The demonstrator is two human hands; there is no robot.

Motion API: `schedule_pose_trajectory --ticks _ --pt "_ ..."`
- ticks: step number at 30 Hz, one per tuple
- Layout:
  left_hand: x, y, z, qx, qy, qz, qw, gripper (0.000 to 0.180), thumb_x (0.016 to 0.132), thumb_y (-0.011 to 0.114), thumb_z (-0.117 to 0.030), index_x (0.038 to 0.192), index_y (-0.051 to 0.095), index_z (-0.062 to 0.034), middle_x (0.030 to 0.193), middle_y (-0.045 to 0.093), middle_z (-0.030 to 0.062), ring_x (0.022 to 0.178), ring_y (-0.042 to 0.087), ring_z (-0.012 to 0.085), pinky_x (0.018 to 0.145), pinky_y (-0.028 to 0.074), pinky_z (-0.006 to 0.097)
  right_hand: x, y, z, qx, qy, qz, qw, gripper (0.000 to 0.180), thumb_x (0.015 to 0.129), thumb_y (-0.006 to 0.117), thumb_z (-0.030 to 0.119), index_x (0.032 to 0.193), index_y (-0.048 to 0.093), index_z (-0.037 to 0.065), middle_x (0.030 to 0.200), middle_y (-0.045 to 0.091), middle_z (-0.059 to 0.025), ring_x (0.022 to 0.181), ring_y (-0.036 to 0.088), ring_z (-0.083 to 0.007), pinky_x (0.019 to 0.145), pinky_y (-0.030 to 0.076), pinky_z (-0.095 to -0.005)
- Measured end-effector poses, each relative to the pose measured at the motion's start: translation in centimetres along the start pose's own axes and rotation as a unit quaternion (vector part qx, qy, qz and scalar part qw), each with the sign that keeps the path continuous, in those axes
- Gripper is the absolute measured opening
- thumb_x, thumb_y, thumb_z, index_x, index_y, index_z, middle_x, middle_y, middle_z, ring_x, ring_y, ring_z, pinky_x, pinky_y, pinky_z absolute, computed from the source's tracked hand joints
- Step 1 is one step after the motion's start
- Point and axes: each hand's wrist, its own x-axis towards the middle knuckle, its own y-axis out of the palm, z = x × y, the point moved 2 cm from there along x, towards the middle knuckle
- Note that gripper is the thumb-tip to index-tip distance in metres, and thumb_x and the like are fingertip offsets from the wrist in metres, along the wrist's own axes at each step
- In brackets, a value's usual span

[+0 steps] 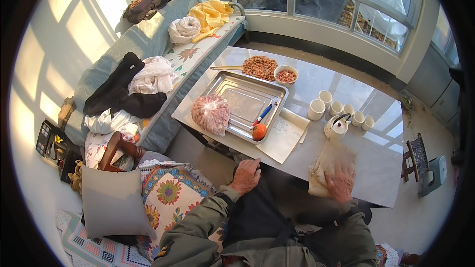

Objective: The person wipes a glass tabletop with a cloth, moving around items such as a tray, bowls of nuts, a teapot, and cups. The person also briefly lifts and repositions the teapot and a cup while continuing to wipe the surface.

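My right hand (341, 180), smeared by motion, lies flat with fingers stretched over a folded beige cloth (320, 172) at the table's near right. Just beyond the cloth stands a white teapot (336, 127) with a dark handle. Several white cups (316, 110) are grouped around it. Close to my knee, below the table's near edge, my left hand (246, 175) rests with curled fingers; nothing shows in it. Farther off, a metal tray (242, 100) carries a blue pen (264, 112), an orange-red round fruit (259, 131) and a knotted clear bag of reddish pieces (211, 113).
Behind the tray sit a heap of brown nuts (260, 67), a filled white bowl (286, 75) and chopsticks (226, 67). Papers (283, 136) lie beside the tray. Clothes cover a bench (183, 62) at left. A grey cushion (116, 202) is near my left arm.
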Motion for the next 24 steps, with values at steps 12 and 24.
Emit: schedule_pose_trajectory --ticks 12,24 --pt "8.3 -14.1 14.3 0.091 -0.177 -0.227 0.953 0.043 0.096 0.066 -0.017 0.135 0.066 -0.0005 0.109 0.072 0.0235 0.101 0.071 0.0422 0.085 0.058 0.048 0.3 -0.7 -8.1 -0.091 0.149 -0.054 0.983 0.070 0.100 0.069 0.036 0.160 0.050 0.006 0.169 0.044 -0.0153 0.158 0.034 -0.0396 0.127 0.026 -0.0569" --pt "15.1 -13.9 21.4 0.208 -0.258 -0.132 0.934 0.040 0.087 0.071 -0.022 0.122 0.073 -0.0028 0.108 0.076 0.0266 0.103 0.072 0.0473 0.094 0.056 0.055 1.6 -0.3 -8.1 -0.107 0.149 -0.057 0.981 0.068 0.101 0.067 0.032 0.160 0.049 0.004 0.170 0.042 -0.0175 0.159 0.033 -0.0405 0.128 0.026 -0.0533"
